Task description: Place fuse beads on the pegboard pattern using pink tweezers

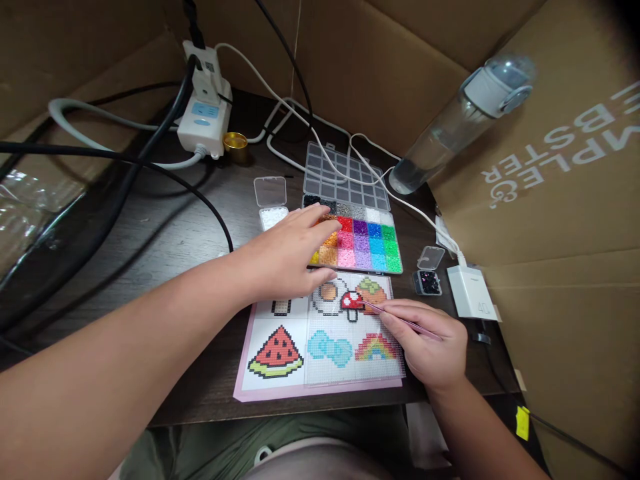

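My left hand reaches over the left part of a compartment box of coloured beads, fingers spread, thumb near the top edge of a clear pegboard. My right hand grips thin pink tweezers. Their tip meets a red and white mushroom made of beads with a black outline. Under the pegboard lies a pattern sheet showing a watermelon slice, a blue bow and a rainbow. My left hand hides some bead compartments.
A small box of white beads and one of dark beads stand open. A water bottle, a white charger, a power strip and a gold cup surround the work. Cables cross the table; cardboard walls enclose it.
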`<state>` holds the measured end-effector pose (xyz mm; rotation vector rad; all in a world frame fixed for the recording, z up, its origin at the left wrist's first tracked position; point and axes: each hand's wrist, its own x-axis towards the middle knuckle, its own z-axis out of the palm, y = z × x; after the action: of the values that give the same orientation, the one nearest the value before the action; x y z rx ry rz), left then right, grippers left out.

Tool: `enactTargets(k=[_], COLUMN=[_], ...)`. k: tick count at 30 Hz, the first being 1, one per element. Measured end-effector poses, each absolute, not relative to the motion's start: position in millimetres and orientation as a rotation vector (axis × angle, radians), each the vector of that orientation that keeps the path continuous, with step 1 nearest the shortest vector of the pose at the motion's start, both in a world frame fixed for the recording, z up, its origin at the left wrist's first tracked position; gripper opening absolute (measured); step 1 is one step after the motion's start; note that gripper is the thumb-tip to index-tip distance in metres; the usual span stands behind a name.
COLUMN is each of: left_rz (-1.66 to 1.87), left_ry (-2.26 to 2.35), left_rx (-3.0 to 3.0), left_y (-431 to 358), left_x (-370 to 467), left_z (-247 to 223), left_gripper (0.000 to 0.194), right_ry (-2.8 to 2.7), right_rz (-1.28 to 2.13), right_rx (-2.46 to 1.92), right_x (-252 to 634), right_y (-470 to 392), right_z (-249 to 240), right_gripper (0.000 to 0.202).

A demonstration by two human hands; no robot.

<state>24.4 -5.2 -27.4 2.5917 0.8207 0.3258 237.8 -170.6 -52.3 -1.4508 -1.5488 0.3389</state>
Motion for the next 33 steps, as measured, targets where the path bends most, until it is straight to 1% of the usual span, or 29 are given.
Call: enactTargets(k=[11,25,33], left_rz=[0.307,0.326,0.322], left_ry=[0.826,0.825,0.845], left_rx=[2.608,2.593,2.587], left_y=[-5.4,-5.3,-6.9], left_x=[25.0,24.4,23.6], left_z=[-25.0,-26.4,-23.9], left_gripper=[0.068,0.069,0.070], right_ry=[-1.546,-1.530,-1.529], right_rz=[0.308,0.335,0.330], right_rx=[-1.487,-1.461,-1.474], right_x=[237.5,237.9,237.6], right_y=[-170.4,-171.4,-169.9], right_z=[-53.0,-53.0,-51.3], right_gripper=[0.014,0.017,0.015])
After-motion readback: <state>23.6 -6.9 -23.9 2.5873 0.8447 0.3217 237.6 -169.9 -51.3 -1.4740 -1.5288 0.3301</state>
